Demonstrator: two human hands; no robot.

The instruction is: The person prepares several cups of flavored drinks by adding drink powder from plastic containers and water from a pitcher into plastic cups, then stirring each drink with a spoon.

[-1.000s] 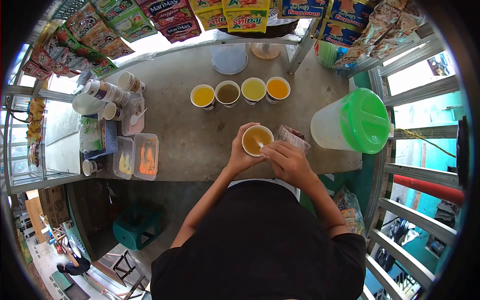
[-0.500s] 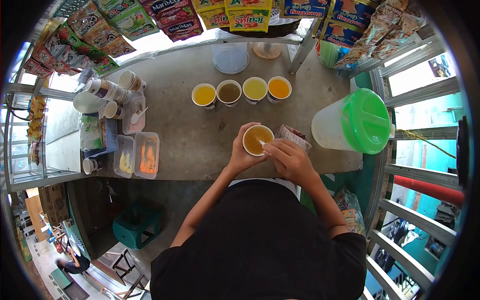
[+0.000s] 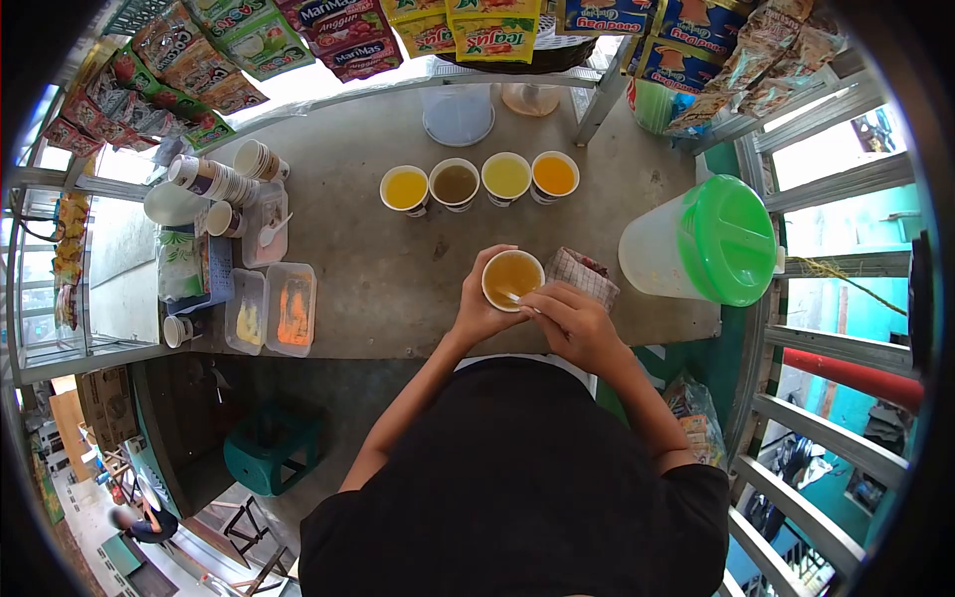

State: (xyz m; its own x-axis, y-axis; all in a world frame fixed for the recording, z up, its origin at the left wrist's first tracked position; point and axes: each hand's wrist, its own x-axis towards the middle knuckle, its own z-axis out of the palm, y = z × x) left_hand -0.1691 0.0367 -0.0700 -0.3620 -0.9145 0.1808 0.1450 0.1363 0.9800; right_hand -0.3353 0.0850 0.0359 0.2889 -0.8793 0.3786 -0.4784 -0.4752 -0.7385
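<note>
My left hand [image 3: 481, 306] is wrapped round a paper cup [image 3: 513, 281] of amber drink near the counter's front edge. Pinched in my right hand [image 3: 572, 320] is a small white spoon [image 3: 514, 297], its lower end dipped in the liquid. A checked cloth [image 3: 583, 277] lies just beyond my right hand. Farther back stands a row of filled cups: a yellow drink [image 3: 406, 189], a brown drink [image 3: 456, 185], a pale green-yellow drink [image 3: 506, 177] and an orange drink [image 3: 555, 176].
A drink jar with a green lid [image 3: 731, 241] stands at right. On the left are stacked paper cups [image 3: 214, 179], tubs of orange powder [image 3: 295, 310] and yellow powder [image 3: 249, 320], and a tub with a spoon [image 3: 267, 239]. Drink sachets [image 3: 348, 40] hang overhead. A green stool [image 3: 271, 450] stands below.
My right hand has shifted slightly toward me and left, and the spoon has moved across the cup to its near side. My left hand keeps the cup in place.
</note>
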